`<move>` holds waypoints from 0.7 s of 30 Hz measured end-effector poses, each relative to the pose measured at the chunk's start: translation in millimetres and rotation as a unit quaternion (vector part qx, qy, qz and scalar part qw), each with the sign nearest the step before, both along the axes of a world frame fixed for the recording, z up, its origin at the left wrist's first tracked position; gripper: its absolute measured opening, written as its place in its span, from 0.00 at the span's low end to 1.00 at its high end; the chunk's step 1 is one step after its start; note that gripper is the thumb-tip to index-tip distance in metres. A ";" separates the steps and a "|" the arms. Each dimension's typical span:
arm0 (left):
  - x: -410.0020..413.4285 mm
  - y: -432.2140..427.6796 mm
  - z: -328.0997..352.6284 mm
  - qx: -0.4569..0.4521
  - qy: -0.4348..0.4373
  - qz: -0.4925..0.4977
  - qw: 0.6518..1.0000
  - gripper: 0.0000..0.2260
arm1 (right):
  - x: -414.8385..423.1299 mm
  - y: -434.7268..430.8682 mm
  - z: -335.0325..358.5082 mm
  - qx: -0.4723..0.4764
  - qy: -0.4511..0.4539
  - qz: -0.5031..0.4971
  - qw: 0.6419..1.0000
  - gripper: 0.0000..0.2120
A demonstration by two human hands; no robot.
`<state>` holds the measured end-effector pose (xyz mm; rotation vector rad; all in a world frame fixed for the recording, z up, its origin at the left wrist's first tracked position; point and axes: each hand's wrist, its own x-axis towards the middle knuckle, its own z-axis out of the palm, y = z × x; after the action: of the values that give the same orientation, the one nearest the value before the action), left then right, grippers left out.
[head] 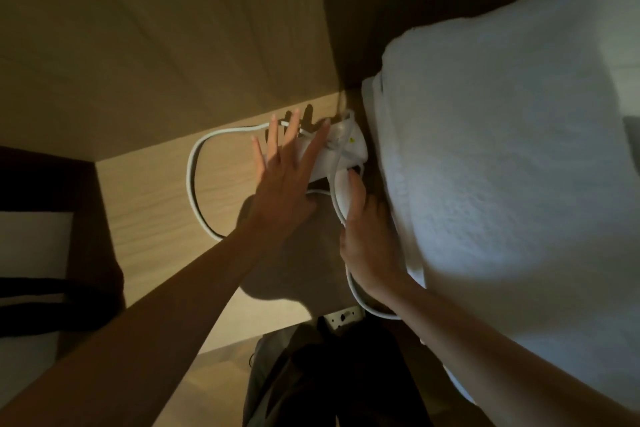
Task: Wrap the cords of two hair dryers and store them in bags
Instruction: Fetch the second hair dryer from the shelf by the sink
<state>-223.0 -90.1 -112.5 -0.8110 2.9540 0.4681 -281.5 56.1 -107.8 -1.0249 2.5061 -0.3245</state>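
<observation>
White hair dryer, its handle gripped by the right hand, left hand spread wide, looks ready for winding the loose cord.

The hair dryer is smooth white plastic with a faint sheen, and its cord has a smooth white sheath. The tabletop and wall panel are matt, light-grained wood. The bedding is finely textured white cloth.

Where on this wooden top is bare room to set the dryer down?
Bare wood lies inside the cord loop, left of the left hand, and along the left edge of the tabletop. Crowded: the back right corner, where hair dryer, right hand and bedding meet.
</observation>
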 end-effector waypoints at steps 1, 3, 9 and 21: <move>-3.8 -3.0 0.9 -0.018 -0.010 -0.008 1.000 0.54 | 0.5 -0.5 -0.5 0.001 0.009 0.002 1.000 0.45; -10.1 -9.5 4.2 -0.054 -0.043 -0.028 0.997 0.56 | 3.1 -1.7 -1.3 0.001 0.030 -0.010 0.999 0.45; -4.7 -25.0 16.0 0.012 -0.056 -0.035 0.998 0.54 | 2.8 -7.6 -1.6 0.013 -0.018 -0.038 0.999 0.43; 36.9 -12.4 20.3 0.028 -0.039 0.067 0.997 0.48 | 12.5 -7.5 22.5 -0.075 -0.071 0.009 0.995 0.36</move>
<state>-186.1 -102.5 -92.2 -1.0004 2.8137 0.5104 -269.0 48.6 -85.3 -1.0416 2.3724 -0.5670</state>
